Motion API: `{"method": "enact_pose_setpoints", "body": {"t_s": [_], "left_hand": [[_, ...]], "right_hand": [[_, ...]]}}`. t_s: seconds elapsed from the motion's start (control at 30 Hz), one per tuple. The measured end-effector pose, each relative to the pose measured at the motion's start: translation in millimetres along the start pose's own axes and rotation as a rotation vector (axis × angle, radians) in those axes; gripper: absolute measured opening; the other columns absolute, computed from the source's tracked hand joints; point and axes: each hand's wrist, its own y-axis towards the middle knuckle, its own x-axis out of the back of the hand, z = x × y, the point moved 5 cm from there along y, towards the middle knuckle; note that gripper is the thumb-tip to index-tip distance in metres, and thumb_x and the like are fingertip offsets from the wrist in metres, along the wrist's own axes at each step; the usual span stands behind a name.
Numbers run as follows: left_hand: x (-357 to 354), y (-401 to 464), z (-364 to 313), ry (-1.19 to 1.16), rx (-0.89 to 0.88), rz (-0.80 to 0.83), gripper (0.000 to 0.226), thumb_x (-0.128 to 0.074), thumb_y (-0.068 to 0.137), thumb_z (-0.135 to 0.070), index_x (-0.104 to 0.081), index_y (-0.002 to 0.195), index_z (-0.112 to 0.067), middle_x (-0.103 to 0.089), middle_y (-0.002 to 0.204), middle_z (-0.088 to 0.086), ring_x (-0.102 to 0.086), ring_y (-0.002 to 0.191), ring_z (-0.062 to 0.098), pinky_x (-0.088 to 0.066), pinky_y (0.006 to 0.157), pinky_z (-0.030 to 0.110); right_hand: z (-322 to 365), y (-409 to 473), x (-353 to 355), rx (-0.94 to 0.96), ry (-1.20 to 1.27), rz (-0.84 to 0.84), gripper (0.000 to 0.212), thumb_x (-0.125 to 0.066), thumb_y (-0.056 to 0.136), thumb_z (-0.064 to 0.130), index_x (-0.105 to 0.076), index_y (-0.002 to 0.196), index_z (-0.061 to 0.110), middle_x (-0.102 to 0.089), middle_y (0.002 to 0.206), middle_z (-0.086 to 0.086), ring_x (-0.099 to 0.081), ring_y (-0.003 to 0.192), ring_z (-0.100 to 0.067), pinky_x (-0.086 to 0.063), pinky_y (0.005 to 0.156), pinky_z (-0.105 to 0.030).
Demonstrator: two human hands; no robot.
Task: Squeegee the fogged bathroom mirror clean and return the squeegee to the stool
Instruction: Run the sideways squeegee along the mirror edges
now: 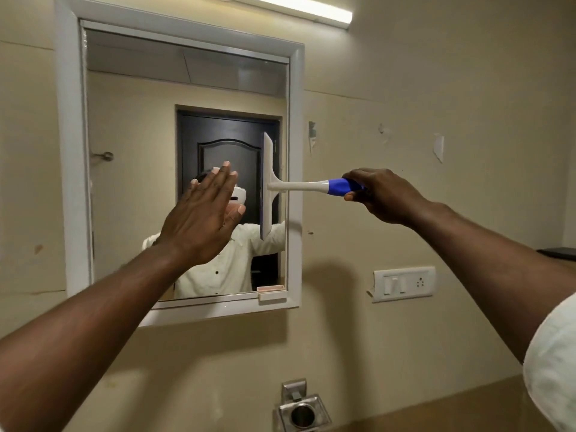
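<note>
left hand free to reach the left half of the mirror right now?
Probably yes. The left hand is open, holds nothing and is raised before the mirror; the squeegee sits at the right edge in the right hand.

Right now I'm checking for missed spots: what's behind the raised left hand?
The left hand is open before the mirror. Behind it shows only the person's reflection; the glass it covers can't be judged.

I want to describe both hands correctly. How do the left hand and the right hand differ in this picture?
The left hand is open and flat, fingers stretched; the right hand is closed in a grip. The left hand holds nothing; the right hand holds the squeegee by its blue handle. The left hand is raised in front of the mirror; the right hand is beside its right frame. Both are bare and raised to similar height.
</note>
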Motion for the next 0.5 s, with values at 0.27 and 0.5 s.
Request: {"method": "enact_pose_setpoints", "body": {"t_s": [0.27,0.5], "left_hand": [[-15.6,11.9,-30.2,-0.032,-0.027,0.012,0.068,-0.008,0.089,-0.056,0.001,0.148,-0.023,0.010,0.156,-0.007,0.012,0.141,0.005,0.002,0.117,0.032],[-16.8,8.2,-28.2,-0.031,-0.031,0.016,0.067,-0.009,0.090,-0.056,0.001,0.148,-0.024,0.008,0.157,-0.006,0.009,0.142,0.007,0.001,0.117,0.033]], "right_hand": [[-25.8,-16.3,5.1,-0.040,-0.028,0.006,0.029,-0.058,0.091,0.025,-0.056,0.119,0.015,-0.064,0.106,-0.006,-0.052,0.079,-0.023,-0.041,0.064,-0.032],[-33.6,-20.1,6.4,-0.057,-0.036,0.015,0.028,-0.059,0.091,0.022,-0.056,0.118,0.017,-0.064,0.106,-0.005,-0.052,0.078,-0.023,-0.038,0.062,-0.031]]}}
